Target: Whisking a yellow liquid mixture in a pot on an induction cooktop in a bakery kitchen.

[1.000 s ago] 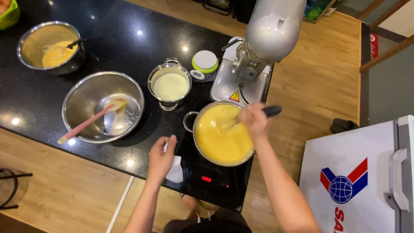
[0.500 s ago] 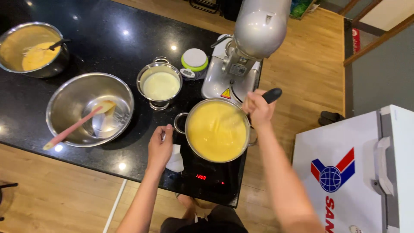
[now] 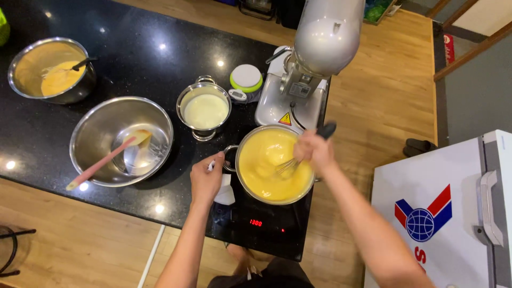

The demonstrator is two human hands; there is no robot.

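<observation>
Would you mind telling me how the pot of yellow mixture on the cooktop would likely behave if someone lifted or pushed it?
The pot is filled close to its rim, so it is probably heavy and apt to slop if tilted. It sits on a smooth cooktop, so it may slide; the left hand is at its handle while the right hand whisks.

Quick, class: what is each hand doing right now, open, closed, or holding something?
Left hand: closed on the pot handle, a white cloth under its grip.
Right hand: closed on the whisk in the pot's yellow mixture.

Bare forearms — no sleeves, dark clothing.
</observation>
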